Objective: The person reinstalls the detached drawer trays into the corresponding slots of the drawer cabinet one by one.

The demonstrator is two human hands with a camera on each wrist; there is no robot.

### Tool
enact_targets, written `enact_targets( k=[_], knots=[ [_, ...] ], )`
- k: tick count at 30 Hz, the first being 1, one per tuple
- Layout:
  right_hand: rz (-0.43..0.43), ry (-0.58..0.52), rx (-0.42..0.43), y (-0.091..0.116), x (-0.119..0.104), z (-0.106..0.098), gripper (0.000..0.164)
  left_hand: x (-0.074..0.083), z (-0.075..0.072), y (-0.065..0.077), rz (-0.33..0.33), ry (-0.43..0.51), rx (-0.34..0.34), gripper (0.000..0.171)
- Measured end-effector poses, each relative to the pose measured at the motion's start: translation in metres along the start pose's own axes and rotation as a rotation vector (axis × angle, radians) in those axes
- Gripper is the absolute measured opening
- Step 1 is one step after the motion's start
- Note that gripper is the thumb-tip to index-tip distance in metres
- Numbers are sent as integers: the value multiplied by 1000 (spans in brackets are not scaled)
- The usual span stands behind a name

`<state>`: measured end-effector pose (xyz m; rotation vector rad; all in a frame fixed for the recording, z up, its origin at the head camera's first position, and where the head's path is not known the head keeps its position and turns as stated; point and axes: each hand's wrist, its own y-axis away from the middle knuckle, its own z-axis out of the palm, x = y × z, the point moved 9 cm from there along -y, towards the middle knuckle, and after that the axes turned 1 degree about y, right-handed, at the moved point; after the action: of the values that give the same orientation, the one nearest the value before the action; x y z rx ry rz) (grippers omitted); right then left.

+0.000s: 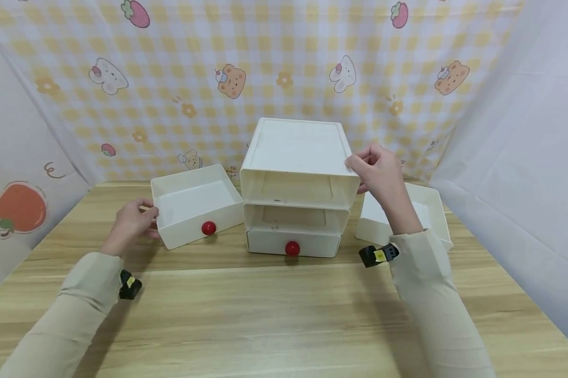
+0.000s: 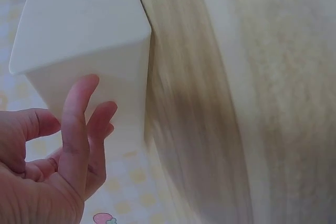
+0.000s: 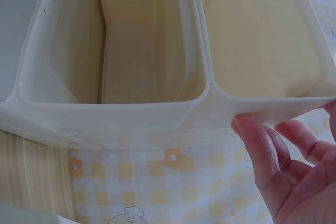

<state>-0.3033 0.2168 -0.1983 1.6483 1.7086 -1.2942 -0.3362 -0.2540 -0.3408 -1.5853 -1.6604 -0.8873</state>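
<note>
Nearest, two beige sleeves (image 1: 454, 315) reach forward over the wooden table (image 1: 265, 320), each with a small black camera (image 1: 379, 255) at the cuff. The left arm slants out and forward, its hand (image 1: 131, 221) low beside the left end of a loose white drawer (image 1: 184, 232). That left hand is not clenched: in the left wrist view the fingers are loosely bent, fingertips at the end wall, thumb apart from it.

The drawer lies flat on the table, just to the right of the left hand and left of the cabinet (image 1: 298, 147), hollow side up, red knob (image 1: 209, 228) on the person's side. Its long axis runs sideways, right end set farther back than the left; the left hand is much the nearer one. Whether its right front corner touches the cabinet, I cannot tell.

The right arm reaches higher, its hand (image 1: 380, 170) grasping the cabinet's top right front corner, thumb on top, fingertips against the side. Below are two bare slots, then a bottom drawer (image 1: 269, 243) sitting in its place. Behind the right forearm, partly hidden, another drawer (image 1: 373, 223) rests on the table; farthest back hangs a yellow checked cloth (image 1: 284, 58)
</note>
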Motion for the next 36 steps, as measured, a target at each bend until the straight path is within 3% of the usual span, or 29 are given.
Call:
enact_targets(
  k=[17,28,36],
  knots=[
    [4,-9,-5,0,0,1,19,0,-16,16,18,-28,23,44],
    [-3,-15,-1,1,0,-2,19,9,-27,35,53,-95,17,46],
    [-1,-17,-7,0,0,-1,19,13,-39,54,101,-94,17,37]
  ],
)
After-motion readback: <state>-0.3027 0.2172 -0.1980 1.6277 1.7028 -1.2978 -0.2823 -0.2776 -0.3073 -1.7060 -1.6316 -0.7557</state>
